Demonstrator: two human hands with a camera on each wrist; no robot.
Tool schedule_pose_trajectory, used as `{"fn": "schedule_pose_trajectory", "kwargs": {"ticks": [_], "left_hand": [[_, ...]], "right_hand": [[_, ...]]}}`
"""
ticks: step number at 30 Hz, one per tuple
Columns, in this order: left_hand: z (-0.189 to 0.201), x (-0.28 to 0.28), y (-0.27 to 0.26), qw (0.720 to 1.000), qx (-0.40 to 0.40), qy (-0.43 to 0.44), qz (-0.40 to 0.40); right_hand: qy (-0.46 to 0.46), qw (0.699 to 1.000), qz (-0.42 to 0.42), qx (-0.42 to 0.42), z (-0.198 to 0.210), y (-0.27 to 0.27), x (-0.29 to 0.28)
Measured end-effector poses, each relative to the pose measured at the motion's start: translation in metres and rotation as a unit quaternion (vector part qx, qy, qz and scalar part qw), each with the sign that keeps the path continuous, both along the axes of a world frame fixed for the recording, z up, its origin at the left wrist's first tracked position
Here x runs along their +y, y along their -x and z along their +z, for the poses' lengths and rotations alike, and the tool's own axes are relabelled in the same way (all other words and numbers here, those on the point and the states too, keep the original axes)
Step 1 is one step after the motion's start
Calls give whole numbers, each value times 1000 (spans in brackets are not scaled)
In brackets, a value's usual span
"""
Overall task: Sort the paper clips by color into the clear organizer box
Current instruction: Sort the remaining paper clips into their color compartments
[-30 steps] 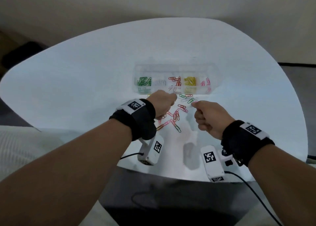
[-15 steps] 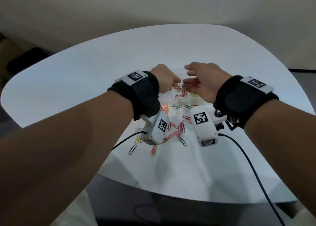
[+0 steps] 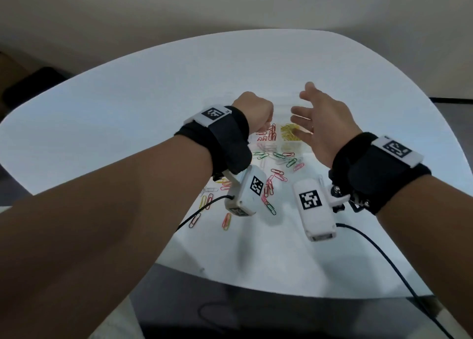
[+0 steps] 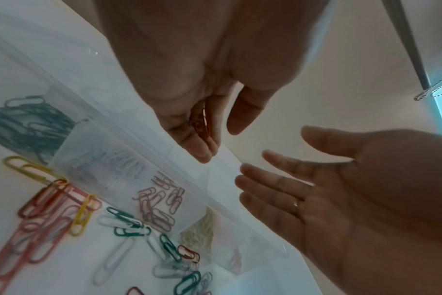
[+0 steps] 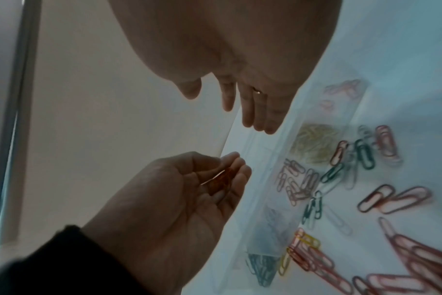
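Observation:
The clear organizer box (image 3: 291, 147) lies mid-table, largely behind my hands. The left wrist view shows its compartments of green clips (image 4: 30, 123), white clips (image 4: 109, 165), red clips (image 4: 159, 199) and yellow clips (image 4: 199, 235). My left hand (image 3: 256, 115) hovers over the box, its curled fingers holding a few red paper clips (image 4: 203, 121), which also show in the right wrist view (image 5: 220, 177). Beside it my right hand (image 3: 307, 113) is held open above the box's right part, fingers spread and holding nothing. Several loose mixed-colour clips (image 3: 279, 177) lie in front of the box.
The white table (image 3: 128, 123) has a rounded near edge, with dark floor below. More stray clips (image 3: 226, 221) lie near the front left of the pile. A black cable (image 3: 378, 251) runs from the right wrist camera across the near edge.
Both hands have risen from the loose pile to above the box. My right hand has gone from a pinching fist to open. The left hand stays curled.

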State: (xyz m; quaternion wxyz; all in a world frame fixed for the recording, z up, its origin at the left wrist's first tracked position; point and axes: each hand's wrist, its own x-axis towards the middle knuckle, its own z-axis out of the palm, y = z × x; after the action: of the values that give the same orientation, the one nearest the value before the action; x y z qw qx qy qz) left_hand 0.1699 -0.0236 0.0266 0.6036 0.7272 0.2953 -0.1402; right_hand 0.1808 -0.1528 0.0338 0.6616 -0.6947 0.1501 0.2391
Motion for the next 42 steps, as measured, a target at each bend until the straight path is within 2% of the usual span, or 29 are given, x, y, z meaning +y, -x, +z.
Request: {"fn": "schedule_pose_trajectory", "kwargs": {"ticks": [4, 7, 9, 12, 15, 17, 26, 30, 33, 37, 42], "left_hand": [[0, -7, 3, 999, -10, -27, -23], [2, -10, 9, 997, -18, -56, -58], [5, -11, 15, 992, -42, -86, -81], [5, -11, 32, 983, -102, -115, -102], [-2, -9, 53, 975, -110, -151, -121], [-10, -6, 68, 968, -96, -184, -141], [-47, 5, 121, 932, -10, -296, -208], [-58, -4, 126, 883, -29, -356, -306], [-61, -9, 125, 850, -47, -390, -350], [-63, -12, 125, 831, -63, -408, -373], [-66, -17, 123, 825, -64, -421, -372]], "right_hand": [[-29, 995, -79, -59, -6, 22, -23], [-17, 991, -92, -97, -15, 38, -36], [21, 992, -60, -110, -23, 46, -40], [94, 990, 44, -98, -35, 58, -39], [170, 968, 172, -63, -51, 73, -33], [216, 950, 215, -64, -60, 82, -27], [322, 917, 205, -112, -77, 111, -7], [376, 888, 223, -140, -79, 112, 0], [405, 866, 245, -161, -75, 111, 1], [436, 844, 272, -154, -70, 108, -3], [474, 803, 326, -155, -64, 107, -13]]}}
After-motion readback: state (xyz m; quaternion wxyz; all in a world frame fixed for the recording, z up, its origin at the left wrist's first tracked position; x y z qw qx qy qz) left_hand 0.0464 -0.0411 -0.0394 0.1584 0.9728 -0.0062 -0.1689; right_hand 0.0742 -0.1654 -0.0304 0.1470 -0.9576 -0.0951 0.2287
